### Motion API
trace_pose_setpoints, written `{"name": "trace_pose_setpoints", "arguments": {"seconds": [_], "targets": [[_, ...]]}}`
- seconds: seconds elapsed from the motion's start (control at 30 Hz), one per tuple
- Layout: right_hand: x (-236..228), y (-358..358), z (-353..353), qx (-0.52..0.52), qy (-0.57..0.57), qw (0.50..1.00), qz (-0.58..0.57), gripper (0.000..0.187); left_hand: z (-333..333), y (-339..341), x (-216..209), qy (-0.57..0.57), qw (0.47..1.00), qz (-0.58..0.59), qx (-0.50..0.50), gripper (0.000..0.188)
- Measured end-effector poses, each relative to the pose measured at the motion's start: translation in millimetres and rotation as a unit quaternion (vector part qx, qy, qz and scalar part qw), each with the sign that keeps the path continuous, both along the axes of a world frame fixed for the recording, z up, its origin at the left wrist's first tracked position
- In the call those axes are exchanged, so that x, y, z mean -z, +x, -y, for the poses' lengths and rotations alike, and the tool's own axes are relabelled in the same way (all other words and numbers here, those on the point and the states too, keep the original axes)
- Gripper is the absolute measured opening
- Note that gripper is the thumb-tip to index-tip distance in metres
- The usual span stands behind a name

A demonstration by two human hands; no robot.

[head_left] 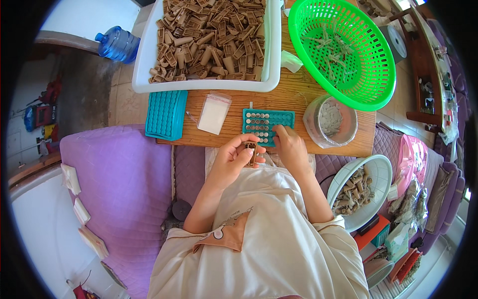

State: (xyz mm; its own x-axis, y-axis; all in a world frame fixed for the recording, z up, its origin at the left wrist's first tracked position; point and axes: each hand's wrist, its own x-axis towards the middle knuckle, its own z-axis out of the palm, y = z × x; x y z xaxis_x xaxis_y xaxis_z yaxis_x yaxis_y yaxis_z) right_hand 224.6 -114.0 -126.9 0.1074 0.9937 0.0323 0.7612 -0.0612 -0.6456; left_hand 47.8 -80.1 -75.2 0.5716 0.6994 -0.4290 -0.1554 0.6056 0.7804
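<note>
**Teal and Brown, Loud Green**

From afar I see teal on the tray, white and silver on its discs, and brown on the part. My brightest green is the basket; the table shows brown grain.

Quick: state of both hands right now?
Left hand: closed, holding a small brown plastic piece.
Right hand: fingers bent at the teal tray; can't tell whether it's gripping anything.
</note>
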Motion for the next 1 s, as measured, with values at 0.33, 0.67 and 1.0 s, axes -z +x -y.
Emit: {"name": "trace_pose_setpoints", "arguments": {"seconds": [0.33,0.67,1.0], "targets": [[-67.2,-26.6,2.3,-0.005,0.178,0.966,-0.186,0.018,4.2,5.1,-5.2,-0.007,0.999,0.037,-0.001,0.031],[-52.0,-16.6,1.2,-0.014,0.055,0.949,-0.309,0.026,1.6,0.0,2.8,-0.03,0.999,0.015,-0.02,0.024],[4.1,-13.6,-4.4,0.028,0.043,0.999,0.007,0.026,-6.1,-10.4,5.4,-0.003,0.998,-0.007,-0.057,0.024]]}}
